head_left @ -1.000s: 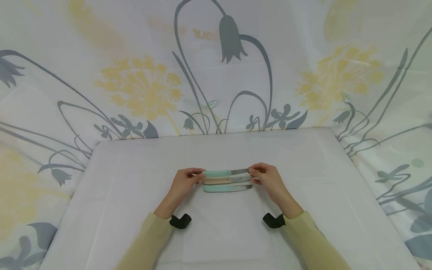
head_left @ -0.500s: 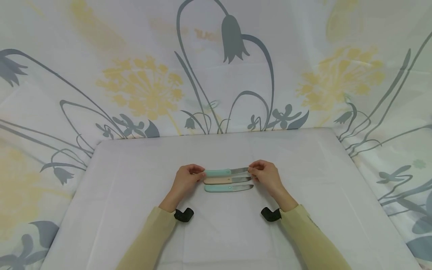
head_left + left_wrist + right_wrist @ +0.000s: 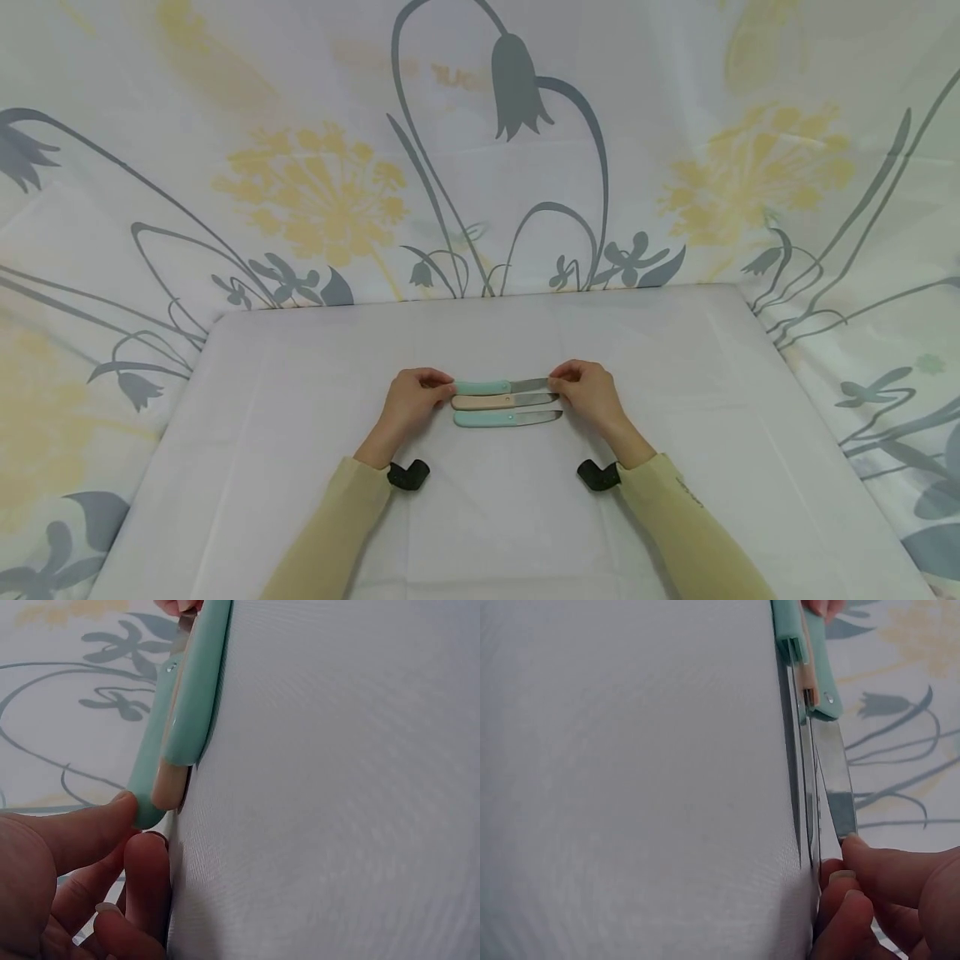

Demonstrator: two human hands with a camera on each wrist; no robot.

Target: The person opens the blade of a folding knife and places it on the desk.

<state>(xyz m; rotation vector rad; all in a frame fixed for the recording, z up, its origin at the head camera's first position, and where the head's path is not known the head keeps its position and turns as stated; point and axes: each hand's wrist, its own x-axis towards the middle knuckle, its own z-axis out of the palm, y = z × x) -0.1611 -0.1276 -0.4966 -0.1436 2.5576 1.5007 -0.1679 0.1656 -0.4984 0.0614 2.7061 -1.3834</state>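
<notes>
Three knives lie side by side in the head view, handles left and blades right. The farthest has a mint handle (image 3: 482, 387); the middle knife (image 3: 482, 402) is beige, and the nearest knife (image 3: 483, 419) is mint too. My left hand (image 3: 408, 408) pinches the handle end of the farthest knife between thumb and fingers. At the other end my right hand (image 3: 594, 404) pinches its blade tip, which the fingers cover. In the right wrist view that blade (image 3: 836, 776) stands slightly tilted away from the other blades.
A white cloth covers the table (image 3: 495, 517). Behind and at both sides rises a floral-patterned cloth (image 3: 315, 192). A black wrist mount (image 3: 408, 476) shows below the left hand, another mount (image 3: 598, 476) below the right.
Both hands first moved slightly away from me with the farthest knife. Since then that knife has come slightly closer to the beige one, and the right hand has shifted a little left.
</notes>
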